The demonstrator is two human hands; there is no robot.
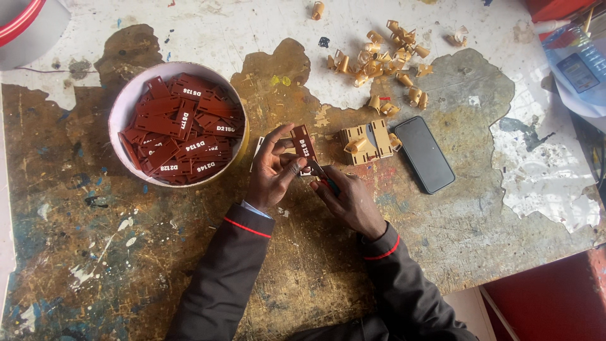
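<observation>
My left hand pinches a dark red plastic tag with white lettering, held upright over the worn table. My right hand grips a small tool with a dark handle, its tip against the lower edge of that tag. A round pale bowl heaped with several more red tags stands just left of my hands. A tan stack of backing pieces lies just right of the held tag.
A black phone lies face up right of the tan stack. Several curled tan peelings are scattered beyond it. A grey tub with a red rim fills the top-left corner. Plastic bags sit far right, by the table's edge.
</observation>
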